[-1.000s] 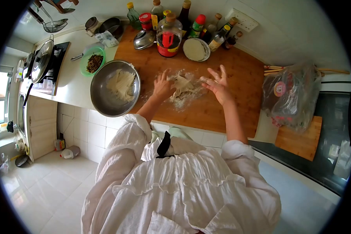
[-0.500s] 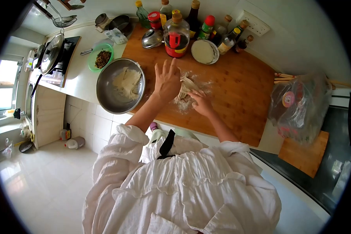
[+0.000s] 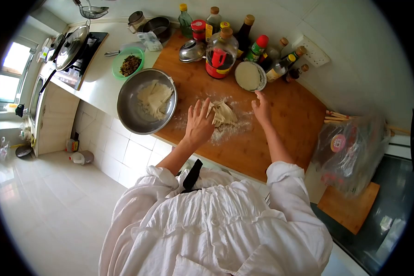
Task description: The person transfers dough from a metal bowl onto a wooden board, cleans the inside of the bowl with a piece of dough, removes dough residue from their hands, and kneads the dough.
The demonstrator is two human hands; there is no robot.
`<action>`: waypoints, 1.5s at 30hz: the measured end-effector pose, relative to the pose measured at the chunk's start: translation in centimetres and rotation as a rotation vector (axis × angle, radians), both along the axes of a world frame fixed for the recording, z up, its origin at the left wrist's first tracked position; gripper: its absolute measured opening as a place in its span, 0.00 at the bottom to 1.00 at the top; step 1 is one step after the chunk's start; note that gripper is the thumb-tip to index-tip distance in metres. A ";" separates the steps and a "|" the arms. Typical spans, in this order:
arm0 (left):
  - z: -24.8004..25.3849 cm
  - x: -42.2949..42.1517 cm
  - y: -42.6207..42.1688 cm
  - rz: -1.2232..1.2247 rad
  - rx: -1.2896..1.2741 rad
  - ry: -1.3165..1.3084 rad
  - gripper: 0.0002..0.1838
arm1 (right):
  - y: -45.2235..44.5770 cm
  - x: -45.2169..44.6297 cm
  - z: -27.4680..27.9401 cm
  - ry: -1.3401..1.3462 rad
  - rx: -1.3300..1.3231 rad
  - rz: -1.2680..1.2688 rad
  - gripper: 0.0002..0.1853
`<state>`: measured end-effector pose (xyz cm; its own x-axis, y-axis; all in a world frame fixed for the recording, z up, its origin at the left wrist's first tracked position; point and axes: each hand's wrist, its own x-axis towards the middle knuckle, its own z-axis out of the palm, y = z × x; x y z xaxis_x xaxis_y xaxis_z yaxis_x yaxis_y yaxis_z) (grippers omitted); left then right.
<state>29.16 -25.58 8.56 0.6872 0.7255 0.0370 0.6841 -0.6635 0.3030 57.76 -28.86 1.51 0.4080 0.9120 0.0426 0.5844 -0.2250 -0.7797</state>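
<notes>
A pale, ragged piece of dough (image 3: 225,114) lies on the floured wooden board (image 3: 285,119). My left hand (image 3: 200,122) is at the dough's left edge, fingers spread, the fingertips touching or just over it. To the right of the dough, apart from it, my right hand (image 3: 262,109) is raised with fingers stretched toward a small bowl (image 3: 264,83) of white flour (image 3: 248,75); nothing shows in it. A large steel bowl (image 3: 128,115) at the board's left holds more sticky dough (image 3: 155,98).
Several bottles and jars, among them a big glass jar (image 3: 221,53), line the wall behind the board. A metal lid (image 3: 192,50) lies near them. Left are a green bowl (image 3: 116,69) of dark chopped food and a stove (image 3: 93,50). A plastic bag (image 3: 354,152) sits right.
My right hand has left the dough and moved up and right toward the flour bowl. My left hand has come down beside the dough. The view has shifted slightly.
</notes>
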 end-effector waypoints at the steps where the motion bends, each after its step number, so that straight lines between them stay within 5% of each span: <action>1: 1.0 -0.1 0.0 0.003 -0.014 -0.064 0.34 | 1.5 0.9 0.3 -0.140 -0.042 0.012 0.24; 3: 1.1 -0.6 -0.1 0.038 -0.025 -0.119 0.33 | 4.6 2.5 0.2 -0.272 -0.078 0.055 0.23; 9: 0.3 -3.3 -0.8 0.240 -0.606 -0.419 0.35 | 11.9 4.2 -1.7 -0.444 -0.233 0.220 0.20; 11: -0.3 -4.1 -1.1 0.293 -0.581 -0.410 0.35 | 13.2 4.2 -2.2 -0.508 -0.573 0.261 0.23; 16: -1.0 -4.6 -0.1 0.339 -0.762 -0.562 0.31 | 13.4 5.1 -2.9 -0.438 -0.562 0.204 0.18; 19: -1.9 -4.2 0.7 0.351 -0.722 -0.575 0.30 | 12.4 5.5 -1.4 -0.021 -0.360 -0.061 0.15; 22: -3.2 -2.7 1.2 0.372 -0.823 -0.705 0.29 | 9.8 5.3 0.3 -0.002 -0.260 -0.105 0.15; 24: -3.8 -1.1 1.5 0.372 -0.869 -0.729 0.29 | 7.6 4.8 0.6 0.622 -0.143 -0.259 0.11; 28: -5.3 2.7 1.9 0.357 -0.991 -0.683 0.29 | 1.9 -0.9 1.2 1.123 0.023 -0.146 0.06; 32: -5.0 4.5 1.3 0.264 -1.021 -0.573 0.29 | -0.2 -7.7 1.2 1.205 -0.017 -0.088 0.06; 34: -0.9 3.9 1.1 0.162 -0.906 -0.383 0.26 | -0.1 -9.9 2.0 1.222 -0.055 -0.100 0.05; 37: 1.5 -1.0 1.9 0.137 -0.812 -0.460 0.18 | 0.8 -12.7 2.7 1.137 -0.050 -0.125 0.04; 42: -1.3 -14.5 8.3 0.502 -0.393 -0.622 0.20 | 5.9 -22.5 8.8 1.016 -0.254 0.406 0.06; 44: -2.7 -20.1 11.6 0.606 -0.185 -0.526 0.20 | 10.8 -25.9 7.4 1.053 -0.124 0.345 0.04; 45: -3.0 -22.3 12.9 0.616 -0.105 -0.451 0.21 | 12.8 -28.1 6.4 0.858 -0.208 0.430 0.03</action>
<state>6.90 -12.72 5.59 0.0931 0.9875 0.1275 0.7160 -0.1554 0.6806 29.70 -16.07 7.96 -0.1435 0.9458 -0.2912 -0.0980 -0.3064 -0.9469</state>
